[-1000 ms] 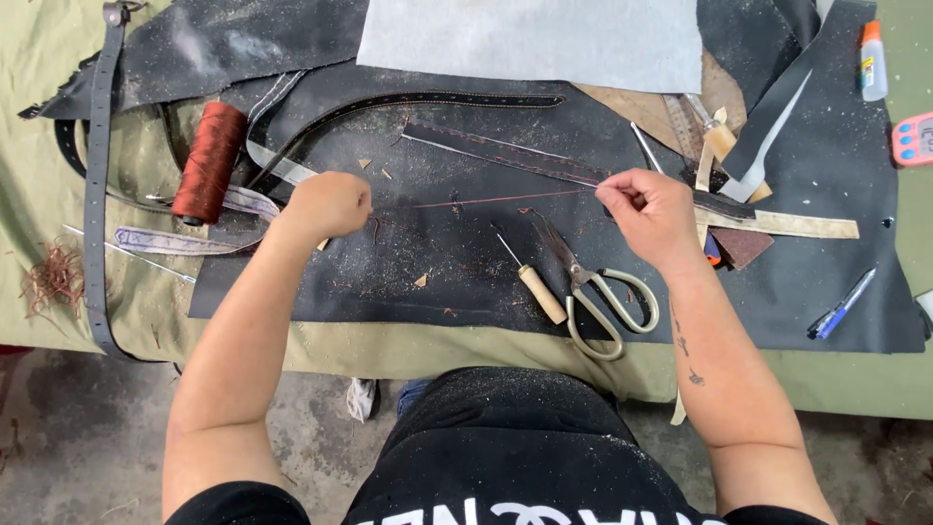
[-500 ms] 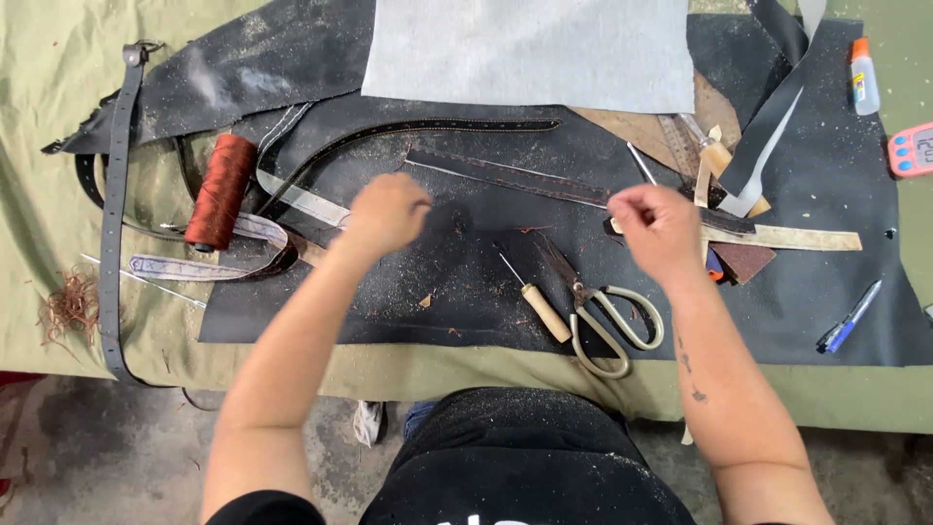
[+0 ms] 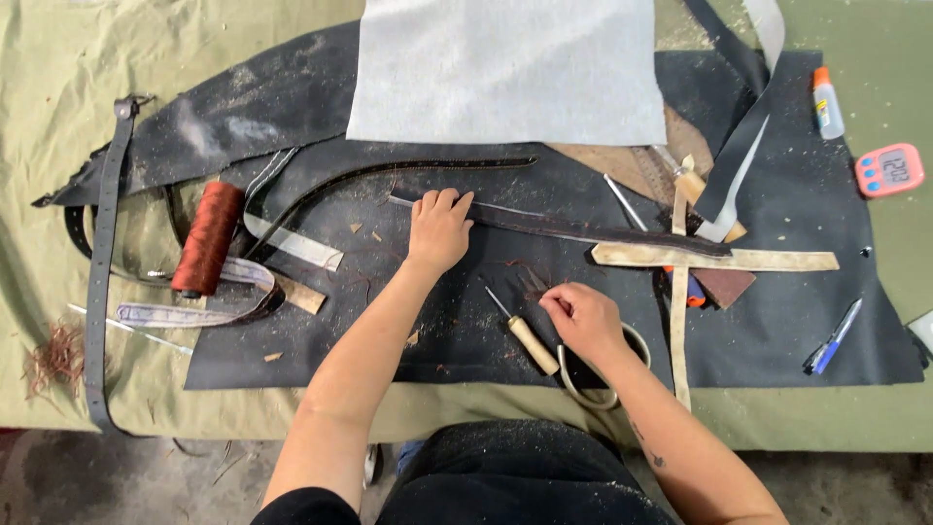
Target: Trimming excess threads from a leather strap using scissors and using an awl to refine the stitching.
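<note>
Dark leather strap [image 3: 583,229] lay flat on the black leather sheet [image 3: 797,321], running from its left end, under the left hand, rightward to the pale cross-shaped strips. The left hand [image 3: 439,231] rested palm down on that left end, fingers [image 3: 442,201] extended and together, pressing rather than gripping. The right hand [image 3: 583,319] sat below the strap's middle, fingertips pinched together near a small tangle of reddish thread [image 3: 530,277]; whether thread was actually held between them could not be determined.

Directly left of the right hand lay a wooden-handled awl [image 3: 525,335], point toward the strap. Scissors [image 3: 593,384] lay beneath the right wrist, only the loop handles visible. Right of the strap, the pale leather strips [image 3: 768,260] crossed each other, one horizontal and one vertical. Above the strap lay a grey felt rectangle [image 3: 505,68]. Far left of the strap stood a spool of red-brown thread [image 3: 207,239], lying on its side, with a long dark belt [image 3: 102,272] beyond it. Far right of the strap were a blue pen [image 3: 834,336], a pink digital timer [image 3: 889,170] and a glue bottle [image 3: 826,102].
</note>
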